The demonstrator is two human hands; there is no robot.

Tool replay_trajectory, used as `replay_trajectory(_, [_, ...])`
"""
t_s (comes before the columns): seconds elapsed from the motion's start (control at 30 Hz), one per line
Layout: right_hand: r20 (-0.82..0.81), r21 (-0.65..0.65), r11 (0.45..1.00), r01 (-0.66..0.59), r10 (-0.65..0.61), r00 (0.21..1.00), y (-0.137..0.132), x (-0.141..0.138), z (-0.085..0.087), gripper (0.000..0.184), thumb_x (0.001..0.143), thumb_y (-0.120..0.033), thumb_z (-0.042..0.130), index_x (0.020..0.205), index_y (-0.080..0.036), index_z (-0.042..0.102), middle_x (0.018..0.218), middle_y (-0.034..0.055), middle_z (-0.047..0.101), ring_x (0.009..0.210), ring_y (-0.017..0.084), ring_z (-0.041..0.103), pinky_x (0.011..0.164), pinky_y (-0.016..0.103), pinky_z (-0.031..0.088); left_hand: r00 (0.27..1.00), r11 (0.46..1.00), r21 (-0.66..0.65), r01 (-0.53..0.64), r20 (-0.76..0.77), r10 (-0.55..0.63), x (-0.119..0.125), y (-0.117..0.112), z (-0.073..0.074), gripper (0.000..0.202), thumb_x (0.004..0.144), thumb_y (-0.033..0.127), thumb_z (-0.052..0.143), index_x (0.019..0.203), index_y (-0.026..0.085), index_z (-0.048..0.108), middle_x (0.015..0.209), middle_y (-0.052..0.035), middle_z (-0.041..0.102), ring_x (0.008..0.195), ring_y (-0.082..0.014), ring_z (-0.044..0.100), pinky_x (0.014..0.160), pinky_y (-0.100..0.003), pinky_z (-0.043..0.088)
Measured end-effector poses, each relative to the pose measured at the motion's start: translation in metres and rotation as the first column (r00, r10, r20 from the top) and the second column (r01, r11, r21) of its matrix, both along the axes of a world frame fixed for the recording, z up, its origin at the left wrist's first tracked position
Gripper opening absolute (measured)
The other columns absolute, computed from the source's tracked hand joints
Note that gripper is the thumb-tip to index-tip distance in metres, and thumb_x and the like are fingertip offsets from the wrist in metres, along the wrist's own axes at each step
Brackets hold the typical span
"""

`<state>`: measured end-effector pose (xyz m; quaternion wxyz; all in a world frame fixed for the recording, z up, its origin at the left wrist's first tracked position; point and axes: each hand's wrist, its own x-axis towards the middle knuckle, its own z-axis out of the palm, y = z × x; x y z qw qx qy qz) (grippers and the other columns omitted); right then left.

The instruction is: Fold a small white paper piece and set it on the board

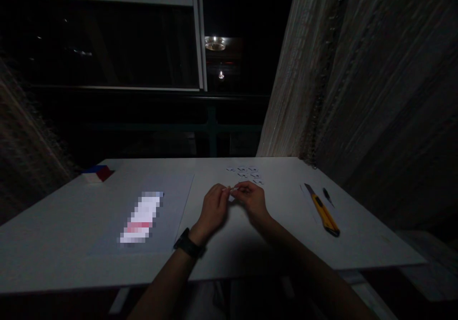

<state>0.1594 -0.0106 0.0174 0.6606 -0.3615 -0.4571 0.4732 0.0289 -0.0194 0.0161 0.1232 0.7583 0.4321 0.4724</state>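
Head view, very dim light. Left hand (213, 208) and right hand (253, 200) meet over the middle of the white surface (64, 243), the fingers of both drawn narrow and pinching one small white slip (232, 190) between them, just clear of the top; whether it is being folded or peeled is too small to tell. Beyond the hands lies a loose cluster of small pieces (246, 173), pale with dark marks, lying flat. Judging by that, several bits look already handled and set out, with the one in hand under way; how many remain cannot be seen. Right of the hands, well apart, lies a yellow knife (324, 211), long and slim with a dark tip, on a thin pale strip, and beside it a small dark tool (328, 197). On the left is a flat grey sheet (175, 201), matte, carrying a blurred white-and-red item (141, 217). At the far left corner sits a red, blue and white block (97, 173). A black watch (189, 244) is on the left wrist. A coarse ribbed curtain (358, 96) hangs to the right, with a dark window (107, 38) behind.
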Motion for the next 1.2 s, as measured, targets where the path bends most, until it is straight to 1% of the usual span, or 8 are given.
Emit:
replay_trajectory(0.13, [-0.053,-0.028,1.0,-0.011,0.009,0.999,-0.002,-0.001,0.002,0.033,0.043,-0.029,0.085,0.065,-0.016,0.063,0.054,-0.0024,0.059,0.051,0.011,0.053,0.051,0.022,0.042,0.999,1.0,-0.009,-0.022,0.03,0.022,0.003,0.0,-0.002,0.03,0.092,0.033,0.034,0.069,0.019,0.048,0.068,-0.0005,0.051,0.066,-0.0141,0.049,0.059,-0.026,0.035])
replay_trajectory(0.3, [-0.054,0.017,1.0,0.021,-0.02,0.998,-0.004,-0.004,0.001,0.036,0.045,-0.031,0.084,0.068,-0.017,0.059,0.052,-0.0047,0.056,0.051,0.011,0.052,0.051,0.022,0.042,0.995,0.998,-0.022,-0.061,0.074,0.063,0.004,-0.001,-0.002,0.03,0.091,0.033,0.037,0.066,0.019,0.047,0.065,0.0001,0.05,0.064,-0.0139,0.048,0.058,-0.026,0.034])
replay_trajectory(0.4, [-0.053,0.028,1.0,0.004,-0.003,0.999,-0.005,-0.003,0.001,0.039,0.048,-0.033,0.084,0.072,-0.018,0.057,0.051,-0.0059,0.055,0.05,0.011,0.052,0.053,0.023,0.043,0.994,0.997,-0.015,-0.077,0.073,0.078,0.004,-0.002,-0.002,0.029,0.089,0.032,0.039,0.064,0.019,0.046,0.064,0.0,0.05,0.062,-0.0137,0.048,0.056,-0.026,0.034])
replay_trajectory(0.63, [0.125,0.001,0.994,-0.111,0.111,0.986,-0.002,0.006,0.003,0.041,0.047,-0.034,0.083,0.077,-0.018,0.061,0.065,-0.001,0.062,0.065,0.017,0.06,0.062,0.028,0.049,0.996,0.996,-0.036,-0.082,0.031,0.083,-0.002,0.0,0.0,0.031,0.089,0.034,0.039,0.062,0.019,0.047,0.061,0.0005,0.051,0.06,-0.0137,0.048,0.054,-0.026,0.033])
replay_trajectory(0.77, [0.166,0.055,0.998,-0.044,0.034,0.985,-0.001,0.004,-0.002,0.031,0.053,-0.032,0.079,0.073,-0.018,0.06,0.058,-0.0042,0.056,0.056,0.013,0.054,0.055,0.024,0.045,0.996,0.996,-0.011,-0.084,-0.007,0.084,-0.002,0.0,-0.003,0.03,0.089,0.031,0.038,0.064,0.019,0.047,0.062,-0.0001,0.051,0.059,-0.0137,0.048,0.054,-0.025,0.033])
replay_trajectory(0.93, [0.078,0.059,0.998,-0.033,0.029,0.997,-0.002,-0.001,-0.007,0.031,0.054,-0.029,0.076,0.074,-0.02,0.055,0.052,-0.0079,0.05,0.048,0.01,0.047,0.048,0.021,0.04,0.997,0.995,0.069,-0.068,-0.029,0.07,0.001,-0.001,-0.006,0.029,0.09,0.029,0.036,0.066,0.019,0.047,0.064,-0.0009,0.05,0.062,-0.0144,0.048,0.059,-0.027,0.034])
replay_trajectory(1.0, [0.072,0.053,0.998,-0.028,0.025,0.997,-0.002,0.0,-0.007,0.033,0.053,-0.03,0.077,0.075,-0.02,0.053,0.052,-0.008,0.05,0.049,0.01,0.047,0.048,0.021,0.04,0.998,0.998,0.041,-0.055,-0.012,0.056,0.0,-0.001,-0.006,0.03,0.091,0.03,0.036,0.065,0.019,0.047,0.063,-0.0003,0.05,0.062,-0.014,0.048,0.059,-0.026,0.034])
replay_trajectory(1.2, [0.118,0.085,0.996,0.025,-0.035,0.992,0.0,0.001,-0.004,0.038,0.053,-0.036,0.079,0.076,-0.02,0.053,0.055,-0.0073,0.051,0.052,0.011,0.049,0.051,0.023,0.043,0.999,0.993,-0.121,-0.005,0.05,0.012,-0.001,-0.001,-0.004,0.035,0.092,0.04,0.033,0.067,0.019,0.047,0.065,0.001,0.05,0.063,-0.0133,0.048,0.057,-0.025,0.035])
